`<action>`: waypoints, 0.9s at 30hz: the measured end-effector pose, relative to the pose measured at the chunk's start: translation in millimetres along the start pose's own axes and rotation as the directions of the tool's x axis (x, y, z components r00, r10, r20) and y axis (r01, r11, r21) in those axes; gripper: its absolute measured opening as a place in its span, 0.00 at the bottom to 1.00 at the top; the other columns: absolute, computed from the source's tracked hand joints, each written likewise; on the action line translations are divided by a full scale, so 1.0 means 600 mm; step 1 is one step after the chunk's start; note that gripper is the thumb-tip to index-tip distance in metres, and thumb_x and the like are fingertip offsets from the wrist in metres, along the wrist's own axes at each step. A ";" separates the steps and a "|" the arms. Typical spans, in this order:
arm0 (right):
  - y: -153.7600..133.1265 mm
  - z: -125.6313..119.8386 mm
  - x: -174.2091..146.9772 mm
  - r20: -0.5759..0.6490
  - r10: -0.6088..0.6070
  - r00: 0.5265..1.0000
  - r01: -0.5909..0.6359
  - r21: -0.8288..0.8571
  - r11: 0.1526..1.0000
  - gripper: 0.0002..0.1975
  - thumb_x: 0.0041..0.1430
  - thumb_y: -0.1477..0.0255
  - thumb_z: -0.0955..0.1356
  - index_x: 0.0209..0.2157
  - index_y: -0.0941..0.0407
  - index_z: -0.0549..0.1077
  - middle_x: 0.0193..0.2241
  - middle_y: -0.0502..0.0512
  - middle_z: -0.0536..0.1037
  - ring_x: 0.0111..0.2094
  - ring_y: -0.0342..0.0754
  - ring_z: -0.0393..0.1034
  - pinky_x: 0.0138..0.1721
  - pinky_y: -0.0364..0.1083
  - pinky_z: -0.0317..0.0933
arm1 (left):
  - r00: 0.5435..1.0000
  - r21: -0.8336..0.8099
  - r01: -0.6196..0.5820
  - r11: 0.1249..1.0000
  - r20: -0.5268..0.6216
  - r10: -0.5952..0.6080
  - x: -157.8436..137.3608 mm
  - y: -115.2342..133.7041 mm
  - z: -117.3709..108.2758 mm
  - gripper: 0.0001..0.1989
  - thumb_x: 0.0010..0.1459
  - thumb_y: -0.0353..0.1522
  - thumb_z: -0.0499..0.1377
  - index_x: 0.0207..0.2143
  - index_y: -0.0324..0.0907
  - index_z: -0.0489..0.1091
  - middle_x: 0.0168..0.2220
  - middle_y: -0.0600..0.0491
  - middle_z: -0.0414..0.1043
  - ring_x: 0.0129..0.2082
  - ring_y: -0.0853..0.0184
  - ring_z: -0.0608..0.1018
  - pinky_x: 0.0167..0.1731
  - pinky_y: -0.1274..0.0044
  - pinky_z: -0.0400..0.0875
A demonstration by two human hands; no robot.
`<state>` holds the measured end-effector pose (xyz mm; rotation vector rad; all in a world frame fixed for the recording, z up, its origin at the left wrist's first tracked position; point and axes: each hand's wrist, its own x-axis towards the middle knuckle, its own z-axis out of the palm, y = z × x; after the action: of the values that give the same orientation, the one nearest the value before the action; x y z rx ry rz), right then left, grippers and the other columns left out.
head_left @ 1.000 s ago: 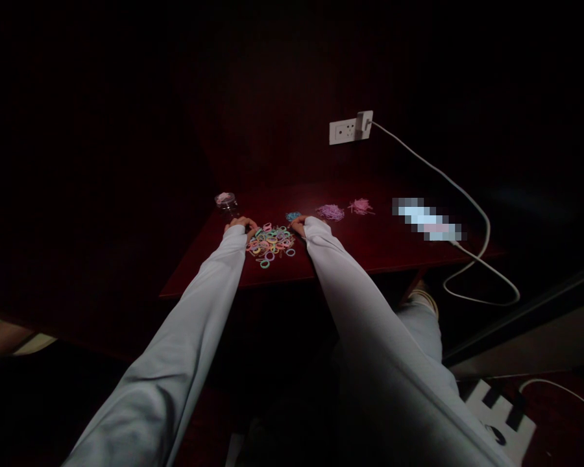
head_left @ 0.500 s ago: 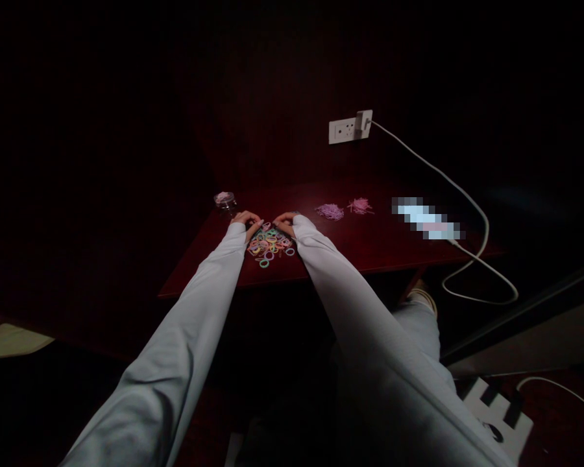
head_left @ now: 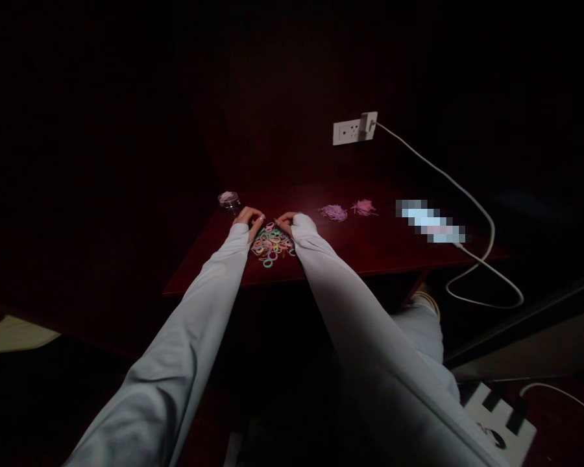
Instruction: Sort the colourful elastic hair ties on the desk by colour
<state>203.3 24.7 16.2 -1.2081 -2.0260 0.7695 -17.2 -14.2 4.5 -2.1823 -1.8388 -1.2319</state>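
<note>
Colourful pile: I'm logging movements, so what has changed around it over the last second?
The right hand has moved left, to the far edge of the colourful pile; the blue pile is out of sight. The left hand shifted slightly right. Whether either holds anything is unclear. The purple pile, pink pile and clear jar stayed put.

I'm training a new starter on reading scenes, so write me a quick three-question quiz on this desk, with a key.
1. True or false: in the picture, the purple pile lies between the right hand and the pink pile.
2. Beyond which hand does the clear container stand?
3. Which pile is nearest to both hands?
A) the purple pile
B) the pink pile
C) the mixed-colour pile of rings

Key:
1. True.
2. The left hand.
3. C.
</note>
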 end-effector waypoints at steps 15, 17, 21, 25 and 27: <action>0.025 -0.055 -0.001 -0.213 0.211 0.954 -0.258 -0.223 0.940 0.15 0.75 0.64 0.69 0.54 0.51 0.86 0.50 0.57 0.88 0.53 0.55 0.76 0.59 0.51 0.63 | 0.996 0.153 0.044 0.987 0.070 -0.055 -0.005 0.017 -0.006 0.17 0.80 0.39 0.52 0.42 0.48 0.80 0.52 0.50 0.83 0.58 0.56 0.80 0.61 0.67 0.68; 0.025 -0.053 0.003 -0.213 0.188 0.959 -0.241 -0.260 0.935 0.15 0.75 0.64 0.69 0.53 0.51 0.86 0.50 0.58 0.88 0.56 0.56 0.75 0.61 0.52 0.62 | 0.995 0.168 0.050 0.985 0.080 -0.064 -0.006 0.018 -0.006 0.17 0.80 0.39 0.52 0.43 0.48 0.79 0.54 0.50 0.83 0.59 0.56 0.79 0.61 0.67 0.68; 0.028 -0.051 0.006 -0.233 0.169 0.958 -0.233 -0.282 0.931 0.14 0.75 0.63 0.70 0.53 0.52 0.86 0.53 0.61 0.87 0.60 0.59 0.73 0.63 0.54 0.62 | 0.994 0.180 0.035 0.983 0.092 -0.052 -0.007 0.019 -0.006 0.17 0.80 0.39 0.52 0.43 0.47 0.79 0.54 0.50 0.83 0.59 0.56 0.79 0.60 0.66 0.67; 0.042 -0.049 0.014 -0.217 0.169 0.961 -0.214 -0.203 0.956 0.17 0.74 0.60 0.72 0.56 0.51 0.86 0.53 0.60 0.87 0.61 0.59 0.74 0.64 0.54 0.63 | 0.995 0.177 0.031 0.984 0.083 -0.046 -0.008 0.016 -0.006 0.17 0.80 0.40 0.52 0.42 0.48 0.78 0.53 0.50 0.84 0.58 0.56 0.80 0.59 0.67 0.68; 0.052 -0.048 0.020 -0.222 0.169 0.960 -0.199 -0.118 0.973 0.18 0.76 0.57 0.70 0.56 0.50 0.86 0.49 0.58 0.88 0.56 0.57 0.77 0.60 0.52 0.65 | 0.997 0.166 0.029 0.986 0.070 -0.042 -0.008 0.012 -0.006 0.17 0.80 0.40 0.53 0.42 0.48 0.78 0.53 0.51 0.84 0.57 0.56 0.80 0.58 0.67 0.68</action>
<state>237.4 52.3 13.5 -1.5090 -1.8353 0.5652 -13.0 -21.8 7.5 -2.1421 -1.9383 -0.9769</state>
